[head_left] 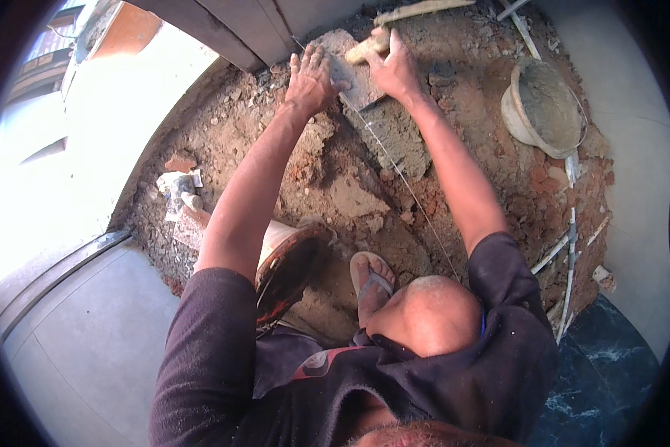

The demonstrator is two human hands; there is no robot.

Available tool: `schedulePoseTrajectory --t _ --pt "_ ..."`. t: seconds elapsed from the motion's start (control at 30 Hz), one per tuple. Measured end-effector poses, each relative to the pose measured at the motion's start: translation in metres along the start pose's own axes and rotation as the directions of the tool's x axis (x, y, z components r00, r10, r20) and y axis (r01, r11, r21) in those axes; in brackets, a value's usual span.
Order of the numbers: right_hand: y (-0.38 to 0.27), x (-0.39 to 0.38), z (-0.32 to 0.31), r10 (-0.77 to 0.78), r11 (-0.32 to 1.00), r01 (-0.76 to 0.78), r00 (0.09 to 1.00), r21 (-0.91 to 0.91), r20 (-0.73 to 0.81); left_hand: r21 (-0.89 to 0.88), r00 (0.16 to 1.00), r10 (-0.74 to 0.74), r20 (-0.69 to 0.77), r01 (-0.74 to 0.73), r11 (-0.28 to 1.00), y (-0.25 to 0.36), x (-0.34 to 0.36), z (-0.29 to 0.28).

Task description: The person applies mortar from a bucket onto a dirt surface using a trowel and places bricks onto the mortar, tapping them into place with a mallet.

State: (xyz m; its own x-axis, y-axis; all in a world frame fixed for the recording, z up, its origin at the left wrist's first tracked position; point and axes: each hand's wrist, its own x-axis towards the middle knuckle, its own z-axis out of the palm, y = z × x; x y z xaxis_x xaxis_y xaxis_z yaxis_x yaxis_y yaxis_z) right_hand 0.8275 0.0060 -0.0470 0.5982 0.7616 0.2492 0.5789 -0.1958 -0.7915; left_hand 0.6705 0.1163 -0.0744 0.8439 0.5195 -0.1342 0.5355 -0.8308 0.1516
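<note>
My left hand (310, 83) lies flat with its fingers spread on a brownish-grey slab (360, 88) at the foot of the grey panel. My right hand (397, 73) grips a short, pale wooden block (366, 48) over the slab's far right side; whether the block touches the slab, I cannot tell. Just nearer than the slab spreads a bed of wet grey mortar (396, 138). A thin taut string (411, 190) runs from the slab back toward my bent knee.
A pail of grey mortar (547, 108) stands at the right. Left of my sandalled foot (370, 279), a bucket (279, 253) leans on the broken soil. Pale pipes (571, 246) lie along the right edge. Smooth floor tiles (89, 320) border the soil at the left.
</note>
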Motion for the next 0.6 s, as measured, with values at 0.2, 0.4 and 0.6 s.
schedulePoseTrajectory --t 0.2,0.4,0.6 --pt "0.017 0.002 -0.005 0.010 0.990 -0.013 1.000 -0.143 -0.018 0.042 0.999 0.004 0.033 -0.006 0.999 0.012 0.008 -0.010" --pt "-0.051 -0.038 -0.051 0.017 0.993 -0.005 0.995 -0.119 0.097 -0.431 0.994 0.001 -0.108 -0.047 0.901 -0.021 -0.047 -0.024" --pt "-0.065 -0.137 -0.114 0.213 0.977 -0.213 0.953 -0.024 0.215 -0.610 0.962 0.063 0.266 0.118 0.784 -0.011 -0.209 -0.136"
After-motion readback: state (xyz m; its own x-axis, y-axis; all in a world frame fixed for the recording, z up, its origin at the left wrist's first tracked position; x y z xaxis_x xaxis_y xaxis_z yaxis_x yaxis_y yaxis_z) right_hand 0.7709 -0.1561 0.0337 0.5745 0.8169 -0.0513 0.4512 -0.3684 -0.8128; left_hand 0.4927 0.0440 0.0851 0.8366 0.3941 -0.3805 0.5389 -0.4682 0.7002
